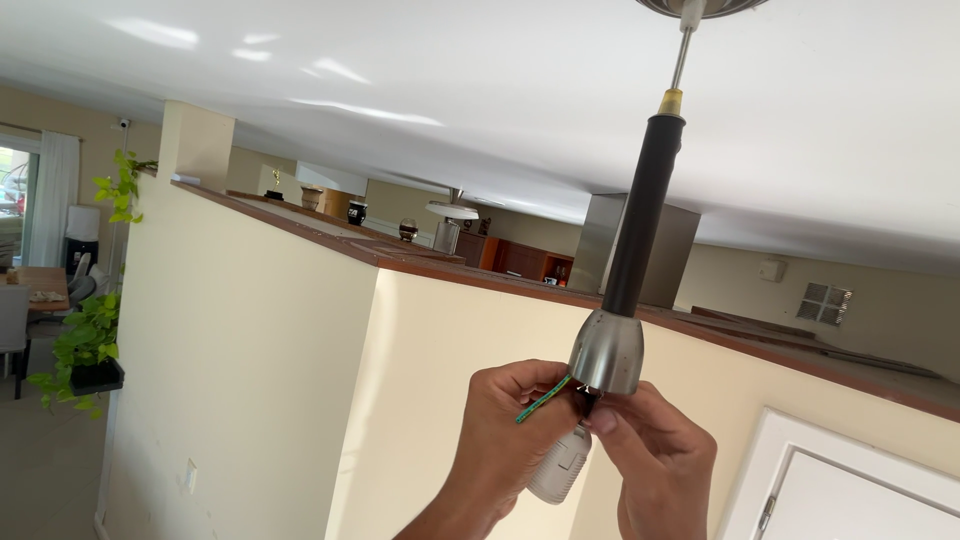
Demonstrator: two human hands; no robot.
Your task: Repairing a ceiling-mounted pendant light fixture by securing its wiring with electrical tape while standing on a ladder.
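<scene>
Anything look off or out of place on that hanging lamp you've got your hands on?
Yes. The pendant lamp hangs tilted, not plumb, from its ceiling mount. Below the metal cone, a green wire sticks out bare, and a white part sits loose between the left hand and right hand.

both hands, left hand (510, 420) and right hand (655, 455), meet under the pendant lamp's metal cup (607, 352), pinching a green wire (543, 399) above a white socket (560, 465).
</scene>
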